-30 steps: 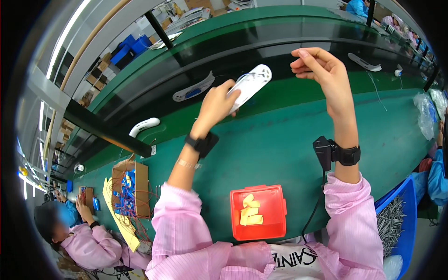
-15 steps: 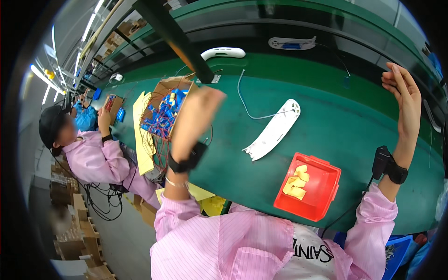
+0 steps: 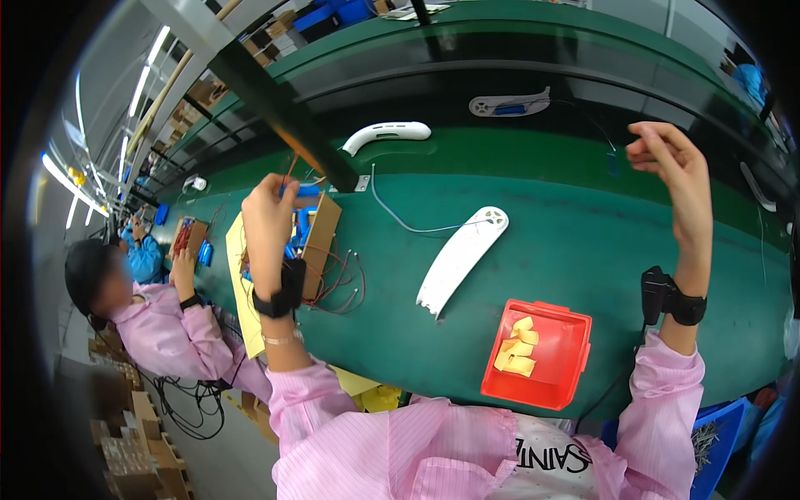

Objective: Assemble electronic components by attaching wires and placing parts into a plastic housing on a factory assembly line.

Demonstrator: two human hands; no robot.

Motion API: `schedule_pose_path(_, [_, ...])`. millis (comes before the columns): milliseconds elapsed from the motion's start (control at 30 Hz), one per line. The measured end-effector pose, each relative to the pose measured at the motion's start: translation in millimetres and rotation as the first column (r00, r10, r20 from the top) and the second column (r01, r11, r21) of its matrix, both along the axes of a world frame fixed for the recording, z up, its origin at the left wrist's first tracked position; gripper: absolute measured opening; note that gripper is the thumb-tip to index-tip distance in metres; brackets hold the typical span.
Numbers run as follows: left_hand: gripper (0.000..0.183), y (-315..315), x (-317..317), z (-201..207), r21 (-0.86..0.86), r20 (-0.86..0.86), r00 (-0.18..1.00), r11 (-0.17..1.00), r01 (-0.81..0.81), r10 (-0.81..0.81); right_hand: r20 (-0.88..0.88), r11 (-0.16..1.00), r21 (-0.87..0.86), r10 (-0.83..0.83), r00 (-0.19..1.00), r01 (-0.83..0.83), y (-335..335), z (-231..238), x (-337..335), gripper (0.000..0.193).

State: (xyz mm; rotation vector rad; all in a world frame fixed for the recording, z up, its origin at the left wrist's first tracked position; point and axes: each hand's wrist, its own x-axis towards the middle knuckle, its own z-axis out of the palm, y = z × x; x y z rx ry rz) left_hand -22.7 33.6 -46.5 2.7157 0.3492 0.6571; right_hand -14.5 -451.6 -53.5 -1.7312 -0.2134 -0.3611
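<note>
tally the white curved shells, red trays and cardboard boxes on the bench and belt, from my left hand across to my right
White curved shells: 3
Red tray: 1
Cardboard box: 1
Total: 5

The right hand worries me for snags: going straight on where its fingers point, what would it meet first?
The right hand points leftward in the picture, and first in that line seems to be the small blue piece just left of it; depth is unclear, so it may pass above.
</note>
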Motion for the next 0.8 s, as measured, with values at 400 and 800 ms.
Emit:
schedule_pose_path(400, [0.029,-248.3,-2.6,-29.5,-0.387,0.754,0.426,0.185,0.903,-0.501,0.009,0.858,0.384,0.365,0.931,-0.341,67.6,-4.2,-20.8,0.04])
schedule_pose_path(800, [0.011,-275.2,19.7,-9.8,-0.161,0.666,0.428,0.443,0.882,-0.611,0.126,0.927,0.286,0.216,0.968,-0.243,49.7,-6.6,-12.1,0.029])
